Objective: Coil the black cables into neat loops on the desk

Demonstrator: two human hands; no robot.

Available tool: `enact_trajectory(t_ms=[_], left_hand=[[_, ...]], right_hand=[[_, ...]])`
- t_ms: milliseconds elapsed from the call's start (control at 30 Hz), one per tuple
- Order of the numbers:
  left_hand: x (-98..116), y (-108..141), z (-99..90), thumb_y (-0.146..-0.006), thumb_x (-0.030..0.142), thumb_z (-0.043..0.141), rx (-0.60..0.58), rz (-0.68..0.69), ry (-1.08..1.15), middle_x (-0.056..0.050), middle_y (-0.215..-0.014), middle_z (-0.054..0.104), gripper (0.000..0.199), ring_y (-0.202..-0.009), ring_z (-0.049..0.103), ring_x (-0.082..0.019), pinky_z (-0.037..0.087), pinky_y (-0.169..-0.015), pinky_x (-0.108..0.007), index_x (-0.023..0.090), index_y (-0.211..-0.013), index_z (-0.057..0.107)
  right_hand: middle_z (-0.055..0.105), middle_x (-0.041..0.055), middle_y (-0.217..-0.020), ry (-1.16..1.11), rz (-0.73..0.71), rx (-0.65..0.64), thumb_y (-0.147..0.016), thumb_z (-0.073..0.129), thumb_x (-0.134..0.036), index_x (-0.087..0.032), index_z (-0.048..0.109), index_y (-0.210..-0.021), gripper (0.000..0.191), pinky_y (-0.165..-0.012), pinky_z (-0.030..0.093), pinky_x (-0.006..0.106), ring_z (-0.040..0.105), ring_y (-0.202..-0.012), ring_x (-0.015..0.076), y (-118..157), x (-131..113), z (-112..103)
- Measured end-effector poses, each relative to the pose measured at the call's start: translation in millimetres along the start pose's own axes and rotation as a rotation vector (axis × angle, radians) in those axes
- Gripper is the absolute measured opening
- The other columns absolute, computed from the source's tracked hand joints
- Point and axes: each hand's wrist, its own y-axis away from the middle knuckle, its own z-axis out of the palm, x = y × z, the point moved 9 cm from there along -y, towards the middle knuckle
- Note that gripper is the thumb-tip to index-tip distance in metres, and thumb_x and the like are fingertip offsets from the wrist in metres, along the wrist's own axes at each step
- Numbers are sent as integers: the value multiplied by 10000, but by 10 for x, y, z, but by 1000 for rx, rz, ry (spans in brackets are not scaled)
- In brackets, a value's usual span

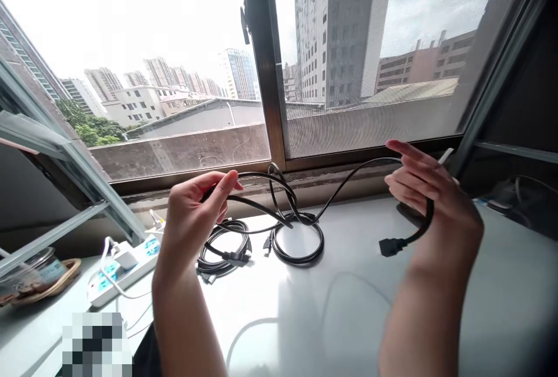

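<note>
Both of my hands hold a black cable (349, 175) up above the white table (349, 319). My left hand (198, 208) pinches it between thumb and fingers, and loose loops hang from there towards the window side. In my right hand (425, 182) the cable runs behind curled fingers, while the index finger points out to the left. Below that hand dangles the cable's black plug (392, 247). Part of a thin white piece (446, 156) sticks up behind the right fingers; what it is I cannot tell. Two coiled black cables (320, 243) (201, 265) lie on the table.
A white power strip (142, 264) with a plugged-in white adapter (125, 256) lies at the left. Behind it rises a grey metal frame (117, 214). A clear food container (37, 275) stands at the far left. The window frame (264, 75) borders the table's back.
</note>
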Motion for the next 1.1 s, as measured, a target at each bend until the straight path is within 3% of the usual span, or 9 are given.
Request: enact_trajectory(t_ms=[133, 267, 367, 500, 667, 767, 933, 1033, 1100], left_hand=[[55, 36, -210, -719, 468, 719, 335, 100, 39, 62, -401, 347, 316, -346, 292, -29, 191, -330, -180, 171, -616, 680], [218, 129, -226, -758, 424, 701, 472, 245, -1, 57, -418, 437, 272, -361, 335, -33, 211, -349, -206, 181, -637, 695], [354, 199, -144, -790, 365, 685, 501, 350, -6, 38, -520, 567, 218, -435, 419, -36, 255, -395, -207, 187, -664, 705], [542, 281, 7, -816, 251, 664, 466, 514, 23, 53, -562, 613, 125, -448, 445, -32, 286, -409, -203, 203, -709, 706], [655, 363, 36, -830, 299, 646, 432, 656, 84, 56, -534, 594, 179, -386, 400, -32, 287, -357, -215, 213, -678, 687], [619, 318, 68, -811, 329, 665, 361, 582, 37, 56, -470, 524, 222, -370, 380, -41, 265, -338, -220, 211, -623, 657], [606, 313, -33, -824, 286, 639, 397, 615, -29, 75, -355, 257, 514, -323, 238, -24, 163, -334, -222, 166, -380, 411], [475, 232, -129, -846, 284, 605, 406, 506, -91, 70, -361, 262, 551, -335, 255, -19, 195, -365, -215, 149, -370, 360], [374, 154, -114, -840, 289, 604, 308, 410, -137, 65, -365, 267, 552, -342, 250, -20, 178, -367, -214, 145, -370, 353]], right_hand=[[413, -55, -506, 318, 171, -125, -837, 611, -418, -232, 539, -1253, 462, -448, 369, 194, 417, -476, 87, -53, 154, 250], [604, 37, -780, 429, 189, -220, -877, 542, -452, -214, 589, -1220, 420, -537, 473, 188, 576, -716, 122, -180, 249, 634], [643, 99, -921, 435, 220, -261, -854, 472, -624, -158, 701, -982, 535, -501, 478, 184, 606, -800, 157, -253, 330, 952], [668, 119, -868, 336, 274, -348, -791, 373, -773, -127, 698, -735, 724, -523, 489, 210, 616, -786, 181, -272, 401, 1341], [648, 61, -774, 243, 212, -658, -766, 589, -616, -123, 678, -732, 502, -629, 451, 211, 574, -714, 128, -144, 337, 1712], [598, 20, -754, 222, 192, -745, -671, 747, -464, -132, 615, -782, 374, -634, 422, 211, 535, -706, 111, -77, 322, 1770], [570, 12, -792, 434, 226, -552, -720, 685, -429, -156, 583, -834, 313, -621, 374, 218, 497, -701, 110, -170, 433, 1507], [552, -7, -757, 638, 242, -467, -800, 574, -394, -164, 594, -809, 231, -603, 339, 214, 461, -658, 93, -212, 478, 1331], [545, -8, -744, 705, 235, -421, -814, 542, -377, -163, 602, -800, 223, -578, 327, 216, 449, -632, 90, -226, 466, 1271]])
